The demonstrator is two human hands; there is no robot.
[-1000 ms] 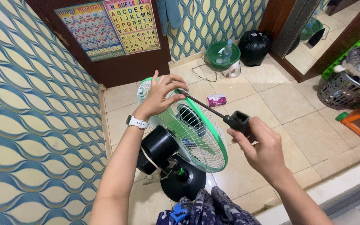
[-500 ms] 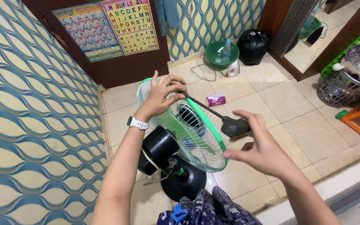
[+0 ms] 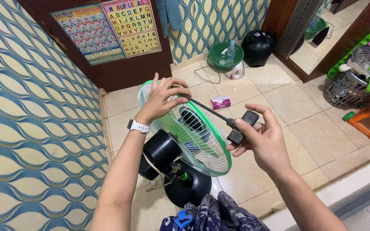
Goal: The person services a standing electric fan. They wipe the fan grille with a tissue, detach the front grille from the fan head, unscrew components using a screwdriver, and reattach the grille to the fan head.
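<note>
Gripping the fan guard (image 3: 193,132), left hand (image 3: 161,98); right hand (image 3: 264,139) holds screwdriver (image 3: 236,128).

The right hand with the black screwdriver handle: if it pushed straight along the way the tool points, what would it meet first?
Probably the fan's green rim under the left hand: the right hand aims the screwdriver there, though depth is unclear.
</note>
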